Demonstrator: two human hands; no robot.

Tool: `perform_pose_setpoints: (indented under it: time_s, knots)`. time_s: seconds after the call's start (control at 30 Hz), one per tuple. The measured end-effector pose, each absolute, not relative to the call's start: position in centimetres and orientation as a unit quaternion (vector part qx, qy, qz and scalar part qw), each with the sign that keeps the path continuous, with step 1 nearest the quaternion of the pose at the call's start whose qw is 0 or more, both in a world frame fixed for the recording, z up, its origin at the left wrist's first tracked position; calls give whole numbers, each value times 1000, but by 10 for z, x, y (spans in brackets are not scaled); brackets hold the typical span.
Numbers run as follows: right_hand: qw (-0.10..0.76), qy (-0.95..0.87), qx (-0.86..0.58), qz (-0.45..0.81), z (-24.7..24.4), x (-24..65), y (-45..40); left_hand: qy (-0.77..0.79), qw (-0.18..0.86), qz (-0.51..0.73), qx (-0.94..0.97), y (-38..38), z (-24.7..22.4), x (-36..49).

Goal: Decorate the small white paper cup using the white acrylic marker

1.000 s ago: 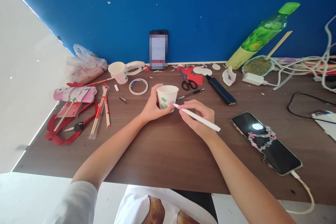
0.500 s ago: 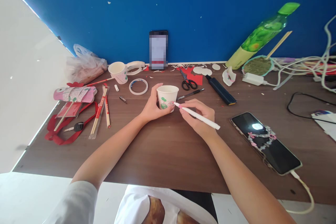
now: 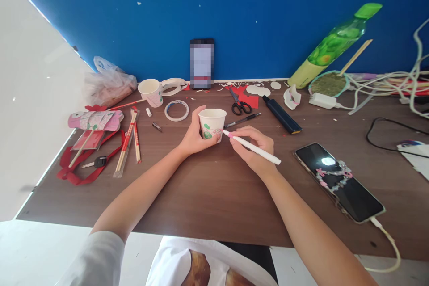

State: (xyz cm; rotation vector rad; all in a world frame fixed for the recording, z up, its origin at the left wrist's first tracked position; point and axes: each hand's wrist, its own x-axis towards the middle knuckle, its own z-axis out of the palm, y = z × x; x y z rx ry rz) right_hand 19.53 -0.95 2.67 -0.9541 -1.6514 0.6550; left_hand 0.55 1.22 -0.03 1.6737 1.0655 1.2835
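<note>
My left hand (image 3: 195, 135) is wrapped round a white paper cup (image 3: 212, 120), which is upright with its open top toward me. Green leaves and pink flowers decorate the side of the cup. Between the fingers of my right hand (image 3: 255, 143) is a white marker pen (image 3: 256, 148) with a pink collar. Its tip is at the cup's right side, on or very near the pink drawing. Just behind the cup lies a black pen (image 3: 243, 120), partly hidden by it. A small white cap (image 3: 148, 111) rests on the table to the left.
Scissors (image 3: 240, 105), red paper (image 3: 248, 100) and a tape roll (image 3: 176, 111) lie beyond my hands. A second cup (image 3: 150, 91) and wrapped chopsticks (image 3: 126, 143) are leftward. To the right are a dark box-like tool (image 3: 282, 115), a phone (image 3: 340, 183) and a green bottle (image 3: 335, 47).
The cup has shifted very slightly left in my left hand, leaving a little more of the black pen visible. My right hand and the marker have hardly moved.
</note>
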Motion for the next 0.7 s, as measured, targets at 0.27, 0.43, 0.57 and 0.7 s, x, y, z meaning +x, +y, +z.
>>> perform_pose_setpoints:
  time_s: [0.27, 0.43, 0.57, 0.7]
  knots:
    - [525, -692, -411, 277, 31, 195, -10, 417, 383, 511, 647, 11, 1, 7]
    - [559, -669, -404, 276, 34, 196, -11, 407, 388, 502, 657, 12, 2, 6]
    - [562, -636, -429, 310, 30, 197, -12, 410, 369, 513, 658, 13, 2, 5]
    - [565, -622, -428, 332, 22, 196, -13, 406, 367, 513, 661, 14, 1, 5]
